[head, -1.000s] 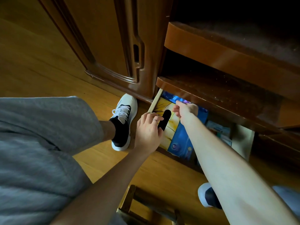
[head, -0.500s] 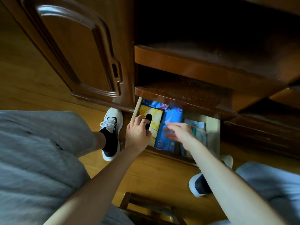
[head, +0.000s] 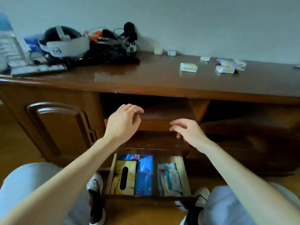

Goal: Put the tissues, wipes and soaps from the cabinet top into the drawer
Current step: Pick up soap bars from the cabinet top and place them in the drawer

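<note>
The low drawer (head: 185, 174) stands pulled out at the cabinet's foot. Inside lie a yellow tissue box (head: 125, 176), a blue tissue pack (head: 144, 176) and a pale wipes pack (head: 172, 181). On the cabinet top (head: 129, 73) at the right sit small soap boxes: one white-yellow box (head: 188, 67), another (head: 224, 69), and two tiny ones (head: 158, 50) near the wall. My left hand (head: 123, 122) hovers in front of the open shelf, fingers relaxed, holding nothing. My right hand (head: 188, 130) is beside it, fingers spread and empty.
A white headset (head: 65, 43), a tangle of black cables (head: 112, 46) and a keyboard (head: 39, 69) crowd the cabinet top's left. A carved door (head: 60, 129) is at the left. My knees and shoes flank the drawer on the wooden floor.
Both hands have left the drawer and risen to the shelf level. The view has tilted up, bringing the cabinet top and its soaps into sight.
</note>
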Available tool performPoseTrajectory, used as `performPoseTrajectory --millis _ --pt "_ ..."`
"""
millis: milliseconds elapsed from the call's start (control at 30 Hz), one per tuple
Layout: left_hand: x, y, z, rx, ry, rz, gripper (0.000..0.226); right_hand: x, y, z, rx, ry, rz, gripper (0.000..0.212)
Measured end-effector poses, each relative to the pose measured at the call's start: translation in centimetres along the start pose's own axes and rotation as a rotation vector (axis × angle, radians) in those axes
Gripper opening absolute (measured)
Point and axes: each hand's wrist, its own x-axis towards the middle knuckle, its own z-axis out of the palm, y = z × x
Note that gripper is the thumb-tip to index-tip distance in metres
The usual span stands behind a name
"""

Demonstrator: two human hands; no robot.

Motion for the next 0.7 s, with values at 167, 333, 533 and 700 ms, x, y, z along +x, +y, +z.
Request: performPoseTrajectory --millis 167,333,533,700 --pt "10.5 1.8 -1.4 0.060 0.069 0.094 0.021 3.3 -5.8 -6.2 -0.122 0.245 -0.226 0.018" --pt "18.7 1.2 2.2 0.115 -0.195 0.033 0.025 10.3 -7.5 -10.6 -0.175 0.416 -0.194 0.018" --pt "23.2 -0.3 7.2 0.153 -0.214 0.031 0.018 20.0 -6.0 -12.8 -0.405 0.332 -0.008 0.068" --pt "25.2 -0.4 9.1 0.097 -0.110 0.116 0.032 25.6 -6.0 -14.0 -0.443 0.190 0.121 0.071"
